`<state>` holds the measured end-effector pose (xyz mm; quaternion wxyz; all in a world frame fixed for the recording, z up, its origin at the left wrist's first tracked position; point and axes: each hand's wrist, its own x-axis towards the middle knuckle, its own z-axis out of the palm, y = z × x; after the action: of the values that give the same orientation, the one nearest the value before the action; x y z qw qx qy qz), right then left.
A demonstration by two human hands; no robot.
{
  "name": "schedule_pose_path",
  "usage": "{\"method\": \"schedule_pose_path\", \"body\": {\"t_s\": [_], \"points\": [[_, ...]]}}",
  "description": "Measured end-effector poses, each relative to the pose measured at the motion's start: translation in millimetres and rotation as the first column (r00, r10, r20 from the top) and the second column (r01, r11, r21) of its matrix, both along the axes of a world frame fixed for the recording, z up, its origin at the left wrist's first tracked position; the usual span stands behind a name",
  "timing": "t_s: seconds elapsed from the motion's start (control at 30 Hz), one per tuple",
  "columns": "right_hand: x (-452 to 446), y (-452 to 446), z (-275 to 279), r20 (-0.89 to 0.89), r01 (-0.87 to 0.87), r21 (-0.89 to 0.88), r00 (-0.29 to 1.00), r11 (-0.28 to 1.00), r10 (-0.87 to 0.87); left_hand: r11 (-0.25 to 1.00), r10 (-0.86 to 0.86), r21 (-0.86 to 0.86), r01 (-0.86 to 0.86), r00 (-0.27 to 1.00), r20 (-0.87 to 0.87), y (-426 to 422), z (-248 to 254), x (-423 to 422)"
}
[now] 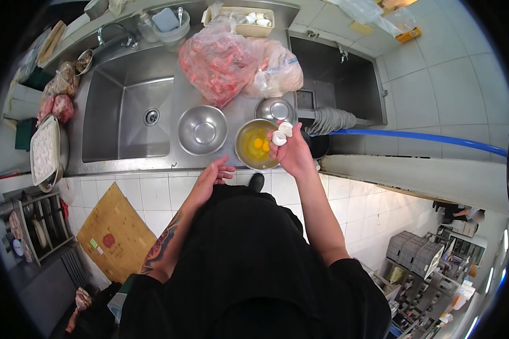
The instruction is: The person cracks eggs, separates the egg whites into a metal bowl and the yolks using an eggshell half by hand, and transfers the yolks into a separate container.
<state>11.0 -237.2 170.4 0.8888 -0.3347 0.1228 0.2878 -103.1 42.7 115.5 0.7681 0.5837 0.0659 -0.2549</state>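
Note:
My right hand [295, 153] holds cracked white eggshell [281, 134] in its fingers, over the right rim of a steel bowl [242, 159]. Yellow egg yolks [259, 143] lie in clear egg white inside that bowl. My left hand [214, 173] hangs at the counter's front edge with fingers apart and nothing in them. Just beyond it stands a wider steel bowl [202, 130] with a bare inside. Behind the egg bowl sits a smaller steel bowl [275, 109], partly covered by my right fingers and the shell.
Plastic bags of red meat [218, 59] and pale meat [277, 70] fill the counter's back. A steel sink [127, 113] lies left, a darker basin [339, 73] right. A blue hose [418, 135] runs rightward. A bin of shells [257, 28] stands behind; a cardboard sheet [117, 231] lies on the floor.

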Motion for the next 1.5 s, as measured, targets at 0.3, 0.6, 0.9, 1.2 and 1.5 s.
{"method": "schedule_pose_path", "body": {"t_s": [0.3, 0.6, 0.9, 1.2, 1.5], "points": [[10, 14, 20, -0.031, -0.006, 0.135, 0.999, 0.991, 0.011, 0.999, -0.012, 0.044, 0.011, 1.000, 0.021, 1, 3, 4], [242, 70, 123, 0.625, 0.351, -0.368, 0.779, 0.861, -0.051, 0.998, 0.057, 0.027, -0.058, 0.998, 0.024, 11, 4, -4], [333, 52, 44, 0.360, 0.328, -0.463, 0.918, 0.823, -0.164, 0.982, 0.187, 0.007, -0.187, 0.982, 0.025, 15, 0, -27], [97, -10, -9, 0.398, 0.279, -0.522, 0.915, 0.806, -0.060, 0.992, 0.081, 0.103, -0.072, 0.993, -0.087, -13, -21, -2], [-35, -58, -24, 0.210, 0.279, -0.511, 0.958, 0.813, -0.196, 0.996, 0.077, 0.064, -0.063, 0.968, -0.240, -66, -50, 58]]}}
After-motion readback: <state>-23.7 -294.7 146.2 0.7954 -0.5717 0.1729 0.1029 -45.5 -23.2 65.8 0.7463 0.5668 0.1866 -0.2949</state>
